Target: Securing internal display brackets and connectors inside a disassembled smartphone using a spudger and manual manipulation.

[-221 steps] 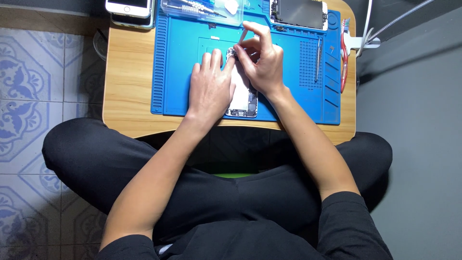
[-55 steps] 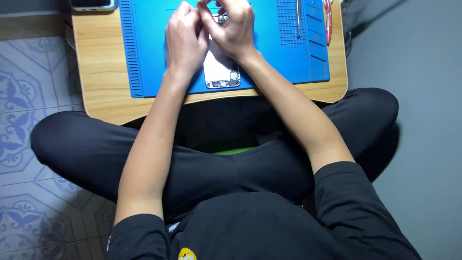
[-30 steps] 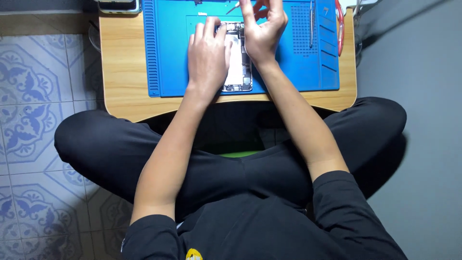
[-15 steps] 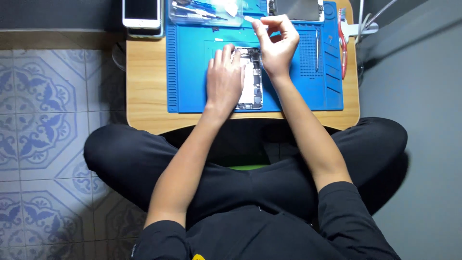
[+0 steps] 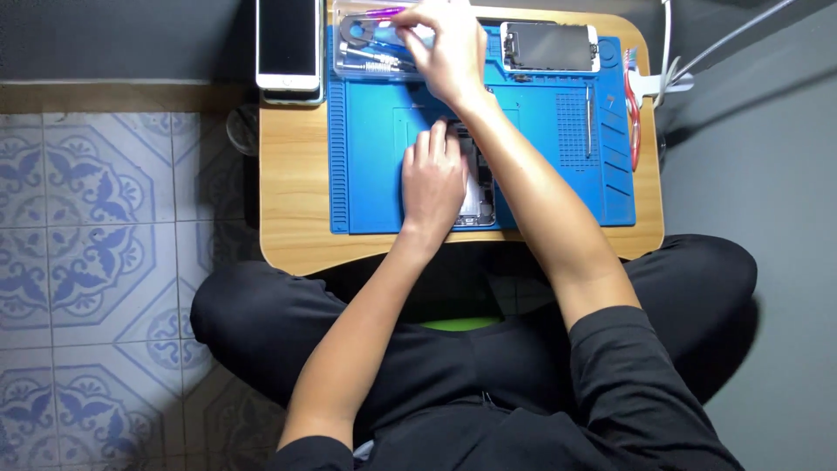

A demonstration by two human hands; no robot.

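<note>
Left hand [image 5: 433, 179] flat on opened phone [image 5: 478, 187] to pin it, right hand [image 5: 449, 48] at 12 o'clock, fingers pinched in clear parts tray [image 5: 370, 57] (contents of grip unclear).

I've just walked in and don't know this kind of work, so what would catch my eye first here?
The bright blue work mat on the small wooden table stands out first. At its middle the left hand lies flat on an opened phone, while the right hand reaches into a clear parts tray at the far edge. A detached screen lies at the mat's far right, and a whole phone at the table's far left corner.
</note>
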